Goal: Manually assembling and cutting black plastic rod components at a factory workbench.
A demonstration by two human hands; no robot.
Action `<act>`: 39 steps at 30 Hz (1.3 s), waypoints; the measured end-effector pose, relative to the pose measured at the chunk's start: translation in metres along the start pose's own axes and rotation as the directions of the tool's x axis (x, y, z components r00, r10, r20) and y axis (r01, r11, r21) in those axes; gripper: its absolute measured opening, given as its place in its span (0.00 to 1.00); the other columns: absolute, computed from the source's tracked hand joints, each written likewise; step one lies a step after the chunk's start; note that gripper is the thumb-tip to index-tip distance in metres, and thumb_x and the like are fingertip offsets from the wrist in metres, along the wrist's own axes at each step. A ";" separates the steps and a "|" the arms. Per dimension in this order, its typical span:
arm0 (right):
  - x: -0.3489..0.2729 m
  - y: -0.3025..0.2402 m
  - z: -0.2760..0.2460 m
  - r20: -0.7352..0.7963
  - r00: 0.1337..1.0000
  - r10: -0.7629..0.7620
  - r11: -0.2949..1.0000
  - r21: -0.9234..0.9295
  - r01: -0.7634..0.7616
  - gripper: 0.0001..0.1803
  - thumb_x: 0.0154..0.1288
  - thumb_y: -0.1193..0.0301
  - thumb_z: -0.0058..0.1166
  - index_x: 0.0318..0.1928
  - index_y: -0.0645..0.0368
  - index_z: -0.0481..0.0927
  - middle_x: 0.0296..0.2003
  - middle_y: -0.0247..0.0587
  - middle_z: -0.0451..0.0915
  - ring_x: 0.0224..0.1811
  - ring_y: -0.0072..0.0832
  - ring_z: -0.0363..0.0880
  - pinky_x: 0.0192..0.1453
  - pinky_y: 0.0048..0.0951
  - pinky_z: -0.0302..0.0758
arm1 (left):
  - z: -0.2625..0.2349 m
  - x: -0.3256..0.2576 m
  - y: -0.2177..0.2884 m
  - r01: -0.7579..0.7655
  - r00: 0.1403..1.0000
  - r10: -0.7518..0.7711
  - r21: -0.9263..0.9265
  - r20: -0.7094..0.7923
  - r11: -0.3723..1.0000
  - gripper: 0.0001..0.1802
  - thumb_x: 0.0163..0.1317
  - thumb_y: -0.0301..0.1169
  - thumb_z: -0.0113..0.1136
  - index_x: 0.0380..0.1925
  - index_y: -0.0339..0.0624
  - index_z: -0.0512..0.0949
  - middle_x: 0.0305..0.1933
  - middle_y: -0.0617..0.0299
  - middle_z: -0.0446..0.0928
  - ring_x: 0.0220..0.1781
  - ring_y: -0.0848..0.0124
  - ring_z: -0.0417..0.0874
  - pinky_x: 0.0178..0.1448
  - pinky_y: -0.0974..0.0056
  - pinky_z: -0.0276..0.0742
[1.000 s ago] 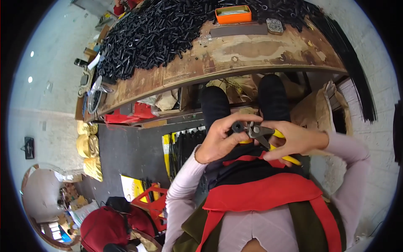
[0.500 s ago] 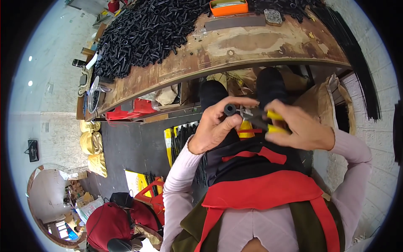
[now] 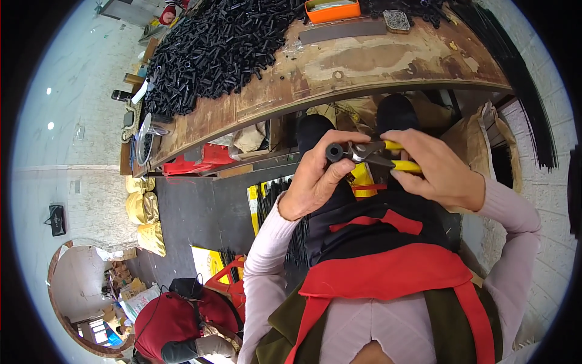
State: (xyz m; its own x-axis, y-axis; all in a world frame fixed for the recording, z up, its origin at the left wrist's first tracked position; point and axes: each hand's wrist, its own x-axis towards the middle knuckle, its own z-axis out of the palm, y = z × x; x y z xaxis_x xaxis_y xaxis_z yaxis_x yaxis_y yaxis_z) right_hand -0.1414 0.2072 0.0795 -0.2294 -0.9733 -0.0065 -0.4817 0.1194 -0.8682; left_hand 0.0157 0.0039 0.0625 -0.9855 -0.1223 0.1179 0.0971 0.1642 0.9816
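Between the thumb and fingers of my left hand (image 3: 318,176) is a short black tube (image 3: 334,152), its round hollow end facing up at me. My right hand (image 3: 445,167) is wrapped round yellow-handled pliers (image 3: 406,165), whose two handles stand apart. The metal jaws reach left to the tube, right beside my left fingertips. Whether they grip the tube or a small metal piece on it I cannot tell. Both hands are over my lap, in front of the bench edge.
A large heap of black tubes (image 3: 218,48) covers the left of the wooden bench (image 3: 357,64). An orange tray (image 3: 332,11), a grey strip (image 3: 342,33) and a box of small metal pieces (image 3: 397,21) lie farther back. Long black rods (image 3: 524,91) hang at right. A person in red (image 3: 182,324) is at lower left.
The pliers, blurred before, now show sharply with their handles apart. My hands stay close together at the tube. The whole view has shifted slightly.
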 end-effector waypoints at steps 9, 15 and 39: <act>0.016 -0.003 -0.004 0.238 0.955 0.174 0.976 0.090 -0.200 0.19 0.72 0.66 0.47 0.55 0.66 0.74 0.34 0.49 0.83 0.38 0.36 0.84 0.44 0.32 0.76 | -0.006 0.001 -0.015 -0.066 0.998 0.066 0.041 0.001 0.997 0.15 0.72 0.39 0.53 0.44 0.37 0.70 0.33 0.66 0.70 0.32 0.81 0.65 0.36 0.74 0.62; 0.011 -0.005 0.004 0.069 0.998 0.013 0.999 -0.032 -0.011 0.14 0.72 0.67 0.48 0.46 0.67 0.73 0.27 0.43 0.79 0.30 0.34 0.79 0.39 0.32 0.74 | -0.005 0.000 -0.012 -0.018 1.000 0.018 0.040 -0.010 0.999 0.14 0.71 0.38 0.53 0.43 0.37 0.70 0.33 0.67 0.69 0.32 0.82 0.65 0.35 0.74 0.62; 0.089 0.144 -0.114 -0.404 0.895 -0.187 0.882 -0.471 -0.029 0.11 0.63 0.69 0.58 0.41 0.64 0.76 0.32 0.53 0.78 0.34 0.51 0.76 0.38 0.40 0.71 | -0.017 0.049 -0.034 -0.056 0.980 0.033 -0.114 -0.195 0.992 0.33 0.75 0.53 0.37 0.60 0.31 0.68 0.31 0.64 0.66 0.32 0.76 0.65 0.40 0.70 0.62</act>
State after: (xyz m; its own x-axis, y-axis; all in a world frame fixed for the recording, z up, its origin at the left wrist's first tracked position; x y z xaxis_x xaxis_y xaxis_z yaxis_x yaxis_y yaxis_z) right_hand -0.3273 0.1596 0.0105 -0.4575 -0.8144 0.3570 -0.8165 0.2257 -0.5315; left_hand -0.0338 -0.0239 0.0379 -0.9356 -0.3052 0.1775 0.1676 0.0585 0.9841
